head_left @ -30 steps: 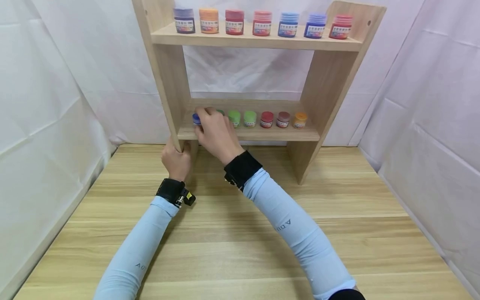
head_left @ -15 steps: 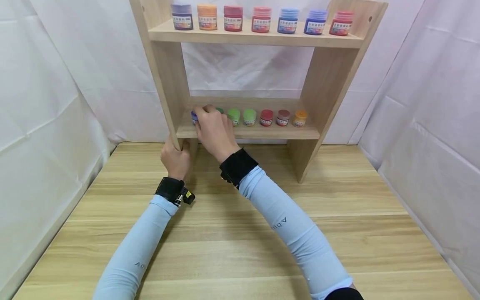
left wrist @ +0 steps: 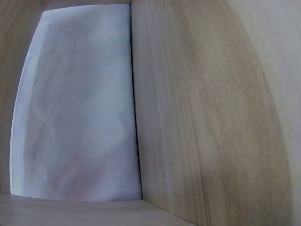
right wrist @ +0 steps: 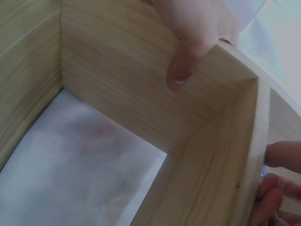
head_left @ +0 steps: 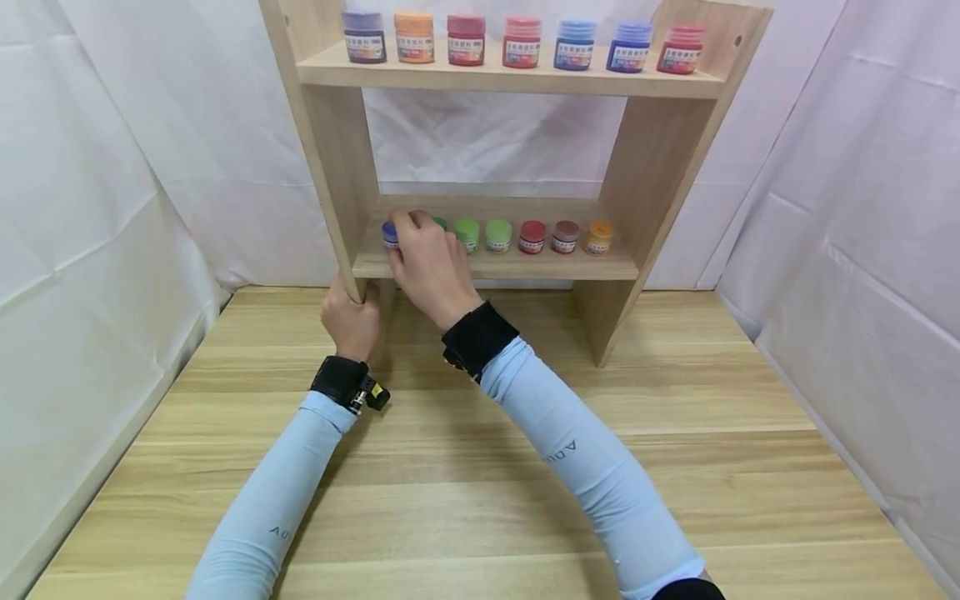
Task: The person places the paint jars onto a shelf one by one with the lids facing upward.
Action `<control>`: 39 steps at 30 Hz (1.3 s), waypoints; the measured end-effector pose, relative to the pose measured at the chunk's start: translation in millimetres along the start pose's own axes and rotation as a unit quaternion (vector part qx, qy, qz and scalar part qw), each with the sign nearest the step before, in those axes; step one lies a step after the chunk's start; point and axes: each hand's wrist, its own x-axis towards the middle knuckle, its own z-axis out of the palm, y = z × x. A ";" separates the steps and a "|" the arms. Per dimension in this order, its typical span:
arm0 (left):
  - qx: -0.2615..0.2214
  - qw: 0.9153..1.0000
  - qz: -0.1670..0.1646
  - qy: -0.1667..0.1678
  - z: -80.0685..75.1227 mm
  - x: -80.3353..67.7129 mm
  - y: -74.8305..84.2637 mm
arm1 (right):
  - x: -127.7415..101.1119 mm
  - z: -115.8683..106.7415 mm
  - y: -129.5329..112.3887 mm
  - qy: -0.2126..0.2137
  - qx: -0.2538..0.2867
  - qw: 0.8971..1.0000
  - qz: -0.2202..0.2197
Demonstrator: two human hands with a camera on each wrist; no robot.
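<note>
Left hand: our left hand (head_left: 351,321) grips the front edge of the wooden shelf unit's (head_left: 341,175) left upright, near its foot, with the thumb curled round the inner face.
Right hand: our right hand (head_left: 429,265) reaches onto the lower shelf, fingers curled over a small jar there — we cannot tell whether they clamp it.
Blue jar: the blue jar (head_left: 390,234) stands at the left end of the lower row, touching our fingers.
Neighbours: green jars (head_left: 483,235), red jars (head_left: 547,237) and an orange jar (head_left: 599,237) — all upright, in line.
Top shelf: seven larger jars (head_left: 521,42).

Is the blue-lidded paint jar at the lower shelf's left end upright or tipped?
Upright: the blue-lidded paint jar stands with lid up, right hand touching it.
</note>
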 end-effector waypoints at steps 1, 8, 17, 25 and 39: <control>0.000 1.000 0.000 0.000 0.0 0.1 0.6 | -1.1 -1.5 0.6 0.005 0.002 1.000 -0.005; 0.005 1.000 -0.001 0.003 -0.5 -0.4 2.3 | -15.2 -9.4 6.6 0.023 0.038 0.997 -0.060; 0.009 1.000 -0.001 0.004 -1.6 -4.8 -1.7 | -43.6 -12.7 17.0 0.046 0.105 0.986 -0.117; 0.002 1.000 -0.011 0.000 -1.4 -2.0 1.6 | -68.6 -12.4 35.1 -0.007 0.131 0.985 -0.113; -0.007 1.000 -0.014 -0.001 -1.0 -2.8 3.1 | -115.9 -10.5 76.9 -0.081 0.102 0.985 -0.113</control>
